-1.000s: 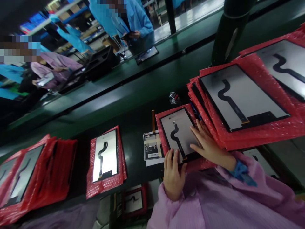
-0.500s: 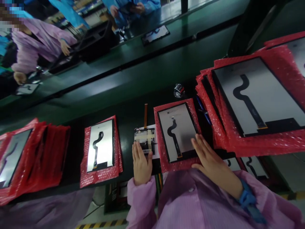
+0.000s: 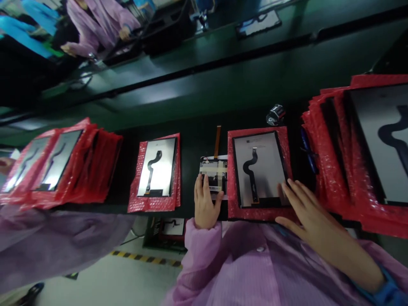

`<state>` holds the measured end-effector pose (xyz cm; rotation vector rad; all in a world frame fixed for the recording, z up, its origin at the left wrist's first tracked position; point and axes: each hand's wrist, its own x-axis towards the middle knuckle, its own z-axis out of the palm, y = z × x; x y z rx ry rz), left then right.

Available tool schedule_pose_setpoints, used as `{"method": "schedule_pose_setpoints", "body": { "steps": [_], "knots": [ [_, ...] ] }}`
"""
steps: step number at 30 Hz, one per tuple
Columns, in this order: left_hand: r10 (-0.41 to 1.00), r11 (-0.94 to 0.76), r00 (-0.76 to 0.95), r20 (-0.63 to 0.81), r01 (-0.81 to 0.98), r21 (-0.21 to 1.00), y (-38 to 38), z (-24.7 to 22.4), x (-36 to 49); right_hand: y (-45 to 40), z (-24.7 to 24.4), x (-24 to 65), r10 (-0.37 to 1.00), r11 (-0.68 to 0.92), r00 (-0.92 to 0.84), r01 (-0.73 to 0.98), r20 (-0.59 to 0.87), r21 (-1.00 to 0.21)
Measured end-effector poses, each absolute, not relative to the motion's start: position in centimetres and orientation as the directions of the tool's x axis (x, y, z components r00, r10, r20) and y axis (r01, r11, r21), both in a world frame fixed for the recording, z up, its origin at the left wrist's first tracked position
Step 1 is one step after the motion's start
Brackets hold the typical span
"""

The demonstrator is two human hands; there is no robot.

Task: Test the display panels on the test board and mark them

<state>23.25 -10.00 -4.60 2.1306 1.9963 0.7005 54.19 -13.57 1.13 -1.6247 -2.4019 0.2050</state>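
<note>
My left hand lies flat with fingers stretched over the lower part of a small circuit board with pale tape across it. An orange flex cable sticks up from the board's top edge. To its right, a display panel with a black wavy ribbon cable rests on a red bubble-wrap bag. My right hand is open, its fingertips at the panel's lower right edge. Whether those fingers press on it I cannot tell.
Another panel on red bubble wrap lies to the left. Stacks of red-bagged panels stand at the far left and right. A blue pen and a shiny metal roll lie nearby. Across the bench sits a co-worker.
The camera view has swung to the right, so the bench items appear further left relative to the scene's edges. Both hands keep nearly the same places at the board and panel.
</note>
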Motion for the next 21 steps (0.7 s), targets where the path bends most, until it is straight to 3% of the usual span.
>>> {"method": "schedule_pose_setpoints", "body": {
  "steps": [3,7,10,12,15,21],
  "knots": [
    [0.992,-0.106,0.062,0.105,0.868,0.485,-9.6,-2.1,21.8,-11.9,3.9,54.5,0.919,0.393,-0.388,0.874,0.075,-0.285],
    [0.99,-0.103,0.044,0.132,0.871,0.481,-6.8,2.1,21.0,-7.4,6.2,52.7,0.916,0.395,-0.401,0.888,0.025,-0.237],
    [0.988,-0.157,0.14,0.073,0.846,0.51,-5.1,3.3,23.2,-3.5,5.5,51.0,0.985,0.168,-0.172,0.975,-0.018,-0.146],
    [0.961,-0.243,0.276,0.013,0.823,0.514,-5.2,2.8,25.6,-1.2,4.1,50.5,1.0,0.004,-0.008,0.988,-0.021,-0.154],
    [0.927,-0.326,0.375,-0.02,0.829,0.455,-6.8,0.9,29.1,1.4,1.8,50.6,0.985,-0.164,0.17,0.959,0.009,-0.23],
    [0.958,-0.271,0.285,0.033,0.865,0.422,-8.7,-1.6,30.8,4.7,0.3,51.6,0.927,-0.31,0.374,0.815,0.035,-0.49]
  ]
}}
